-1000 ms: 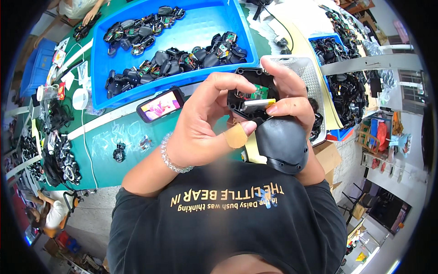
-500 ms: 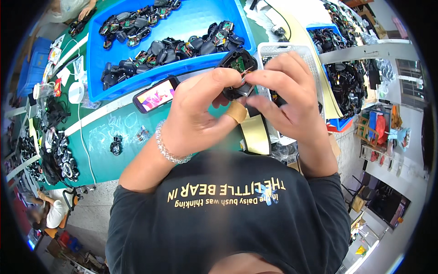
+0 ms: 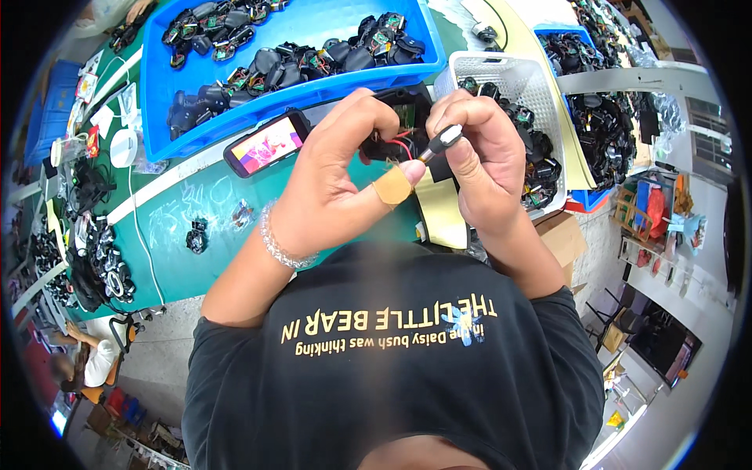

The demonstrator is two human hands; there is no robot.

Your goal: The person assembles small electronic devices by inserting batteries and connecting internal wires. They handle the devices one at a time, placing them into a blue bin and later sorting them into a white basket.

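Note:
My left hand (image 3: 333,172), with a tan band round its thumb, is closed on a black plastic housing (image 3: 411,103). Inside the housing a green circuit board (image 3: 406,119) and red wires (image 3: 402,144) show; my fingers cover much of the rest. Pinched between the thumb and fingers of my right hand (image 3: 492,160) is a small black-and-silver part (image 3: 444,142). Its narrow end points down toward my left thumb tip, beside the wires. Whether the wires join this part I cannot tell.
Beyond my hands lies a large blue tray (image 3: 294,104) holding several black assemblies. A white basket (image 3: 558,117) with similar pieces stands to the right. On the green table (image 3: 168,270) are a phone (image 3: 266,143) and a small black part (image 3: 197,235). Another person's hand (image 3: 139,9) shows at far left.
The small black-and-silver part now shows in my right fingers, which earlier met my left fingers at the housing's wires. My right hand has shifted left and turned, uncovering more of the basket.

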